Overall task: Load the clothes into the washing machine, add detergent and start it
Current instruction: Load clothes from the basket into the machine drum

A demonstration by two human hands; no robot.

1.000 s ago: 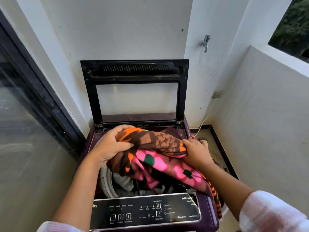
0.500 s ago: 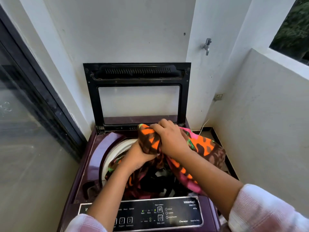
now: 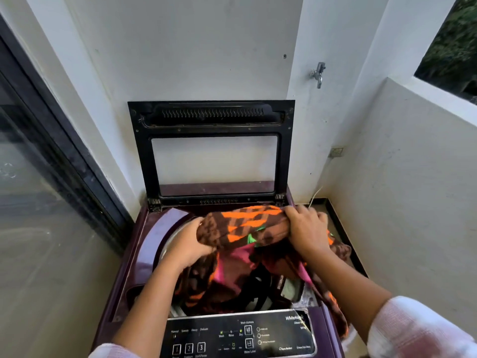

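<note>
1. The patterned cloth (image 3: 247,228), brown with orange and pink, is bunched into a thick roll above the open top of the washing machine (image 3: 151,244), and its lower folds trail down into the drum.
2. The left hand (image 3: 187,245) is clenched around the roll's left end. The right hand (image 3: 307,232) grasps the right end from above with curled fingers.
3. The cloth looks soft and limp, probably light for its bulk, and not fragile. It sags wherever it is unsupported, so it is best held by gathered bunches rather than by one edge.
4. A tail of the same fabric hangs over the machine's right side, outside the tub. It probably needs gathering in, or it could catch under the lid (image 3: 211,117).
5. The drum (image 3: 169,237) already holds a tangle of dark garments and more patterned folds, with a pale piece near its right wall. It looks fairly full, though its depth is hidden.
6. The lid stands upright against the wall.
7. The control panel (image 3: 240,334) lies at the near edge, untouched.
8. No detergent is visible in this view.
</note>
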